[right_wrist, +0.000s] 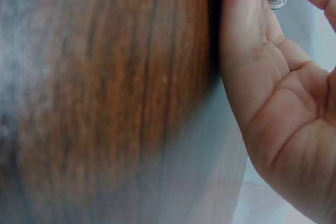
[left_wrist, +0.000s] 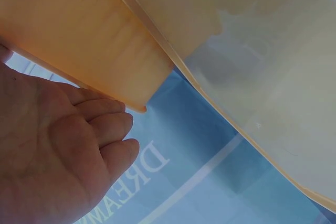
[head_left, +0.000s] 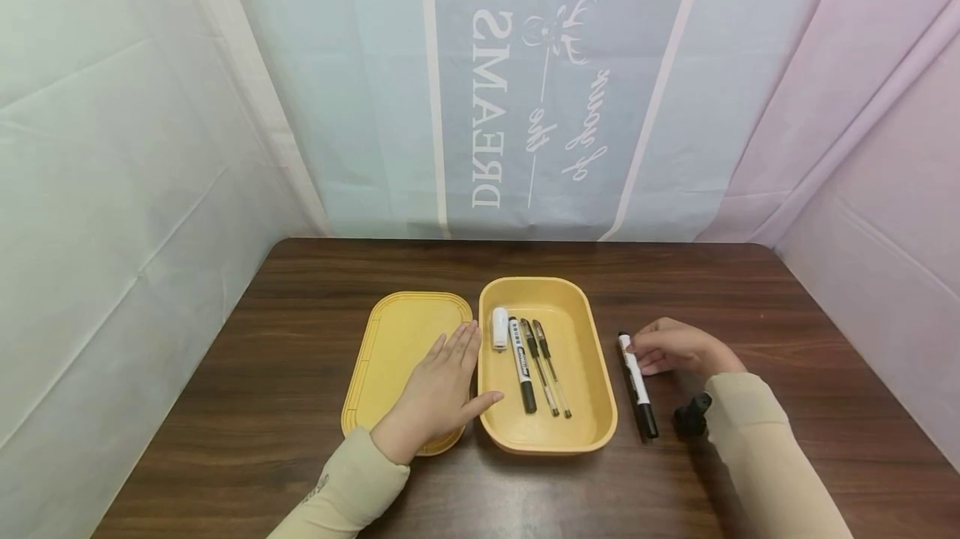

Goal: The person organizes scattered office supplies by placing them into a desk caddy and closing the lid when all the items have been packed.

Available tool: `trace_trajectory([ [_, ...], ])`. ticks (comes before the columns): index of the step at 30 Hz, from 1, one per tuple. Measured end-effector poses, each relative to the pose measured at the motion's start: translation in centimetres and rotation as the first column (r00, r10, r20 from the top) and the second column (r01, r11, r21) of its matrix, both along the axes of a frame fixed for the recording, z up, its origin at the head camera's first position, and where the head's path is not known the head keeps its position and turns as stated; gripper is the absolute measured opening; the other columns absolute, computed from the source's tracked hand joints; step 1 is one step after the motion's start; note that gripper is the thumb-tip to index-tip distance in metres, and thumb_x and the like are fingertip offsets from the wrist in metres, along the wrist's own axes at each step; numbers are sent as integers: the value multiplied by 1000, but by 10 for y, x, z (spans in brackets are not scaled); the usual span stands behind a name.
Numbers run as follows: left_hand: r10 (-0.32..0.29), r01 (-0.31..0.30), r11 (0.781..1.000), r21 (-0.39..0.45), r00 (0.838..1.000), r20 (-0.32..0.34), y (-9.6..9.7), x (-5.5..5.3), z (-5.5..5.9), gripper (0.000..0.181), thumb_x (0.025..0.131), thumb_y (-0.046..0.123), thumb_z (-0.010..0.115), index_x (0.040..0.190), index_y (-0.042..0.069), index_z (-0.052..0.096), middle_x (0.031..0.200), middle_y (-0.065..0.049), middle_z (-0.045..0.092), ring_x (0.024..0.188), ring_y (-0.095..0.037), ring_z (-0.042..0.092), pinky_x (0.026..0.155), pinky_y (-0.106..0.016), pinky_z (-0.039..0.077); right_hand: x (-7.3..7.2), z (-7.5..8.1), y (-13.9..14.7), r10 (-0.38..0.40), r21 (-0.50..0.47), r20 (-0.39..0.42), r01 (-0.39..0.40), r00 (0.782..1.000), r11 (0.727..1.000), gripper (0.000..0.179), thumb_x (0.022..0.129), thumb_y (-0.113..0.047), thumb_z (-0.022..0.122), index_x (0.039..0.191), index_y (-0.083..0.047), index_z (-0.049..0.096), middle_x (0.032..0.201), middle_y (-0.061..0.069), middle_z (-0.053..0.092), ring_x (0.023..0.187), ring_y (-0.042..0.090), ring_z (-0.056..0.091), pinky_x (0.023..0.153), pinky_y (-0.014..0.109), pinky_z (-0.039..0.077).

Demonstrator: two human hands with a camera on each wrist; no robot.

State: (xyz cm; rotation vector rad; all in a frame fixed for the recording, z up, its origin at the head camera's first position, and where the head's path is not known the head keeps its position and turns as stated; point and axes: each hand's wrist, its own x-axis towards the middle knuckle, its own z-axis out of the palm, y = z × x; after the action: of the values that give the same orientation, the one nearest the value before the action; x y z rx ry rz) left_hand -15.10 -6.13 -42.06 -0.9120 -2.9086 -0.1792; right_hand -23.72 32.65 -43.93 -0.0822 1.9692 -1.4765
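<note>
Near the middle of the dark brown wood-grain table (head_left: 675, 281), a yellow round-cornered box (head_left: 587, 389) is sitting, flat yellow lid (head_left: 397, 347) lying by its left edge. Left hand (head_left: 441, 389) is spanning lid and box rim, fingers straight, together, thumb apart. Beyond the box's right edge, right hand (head_left: 675, 347) is pinching a white black-ended marker (head_left: 637, 381). Inside, a white-and-black marker (head_left: 521, 362), two clear black-capped pens (head_left: 533, 346) and a small white stapler (head_left: 499, 328) are lying.

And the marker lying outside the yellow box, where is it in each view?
Head: the marker is just right of the yellow box, by the right hand.
Left wrist: not in it.
Right wrist: cut off at the top edge, right of centre; only a white, barcoded end shows.
Shared landmark: the right hand, in both views showing the marker.
</note>
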Motion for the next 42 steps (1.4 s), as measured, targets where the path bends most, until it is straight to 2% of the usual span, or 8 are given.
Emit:
trace_trajectory([
  [6, -3, 2, 1000, -6, 1000, -13, -1, -1, -2, 86, 95, 59, 40, 145, -9, 28, 152, -22, 25, 141, -32, 24, 114, -45, 21, 0, 1, 3, 32, -52, 8, -32, 999, 998, 18, 89, -6, 50, 78, -8, 65, 73, 0, 62, 69, 10, 62, 71, 30, 56],
  [19, -2, 2, 1000, 7, 1000, 5, 0, 0, -2, 86, 95, 58, 43, 146, -9, 27, 152, -22, 24, 141, -32, 24, 114, -45, 20, 1, -1, 5, 7, -88, 23, -5, 1000, 996, 19, 93, -5, 45, 86, -5, 63, 78, 1, 63, 72, 10, 64, 73, 30, 56],
  [25, -7, 7, 1000, 18, 1000, 4, 0, -1, -3, 85, 94, 57, 44, 145, -10, 28, 151, -23, 26, 140, -33, 25, 113, -45, 22, 1, 0, 7, 6, -117, 11, -5, 1000, 993, 24, 92, -4, 44, 84, -8, 65, 78, 0, 65, 73, 10, 64, 73, 30, 56],
  [30, -6, 6, 1000, 21, 1000, 7, 0, -1, -2, 85, 94, 56, 44, 145, -10, 28, 151, -23, 26, 140, -33, 25, 113, -45, 21, -1, 11, 5, 4, -131, -19, -7, 1000, 991, 25, 92, -4, 43, 84, -9, 67, 78, 0, 66, 73, 10, 65, 73, 30, 56],
  [38, -3, 3, 1000, 11, 1000, 3, 0, -1, -1, 85, 95, 57, 43, 145, -9, 28, 152, -22, 26, 140, -33, 25, 113, -44, 22, -8, 39, -11, 63, -152, -73, -73, 995, 986, 29, 92, 0, 45, 75, -9, 67, 75, -1, 65, 70, 10, 63, 71, 29, 56],
  [42, -3, 3, 1000, 7, 1000, -2, 0, -1, 0, 85, 95, 57, 42, 145, -9, 29, 151, -23, 27, 140, -32, 25, 113, -44, 22, -11, 55, -23, 59, -104, -97, -69, 994, 992, 24, 91, -2, 46, 78, -7, 65, 75, 0, 63, 70, 10, 62, 71, 30, 56],
])
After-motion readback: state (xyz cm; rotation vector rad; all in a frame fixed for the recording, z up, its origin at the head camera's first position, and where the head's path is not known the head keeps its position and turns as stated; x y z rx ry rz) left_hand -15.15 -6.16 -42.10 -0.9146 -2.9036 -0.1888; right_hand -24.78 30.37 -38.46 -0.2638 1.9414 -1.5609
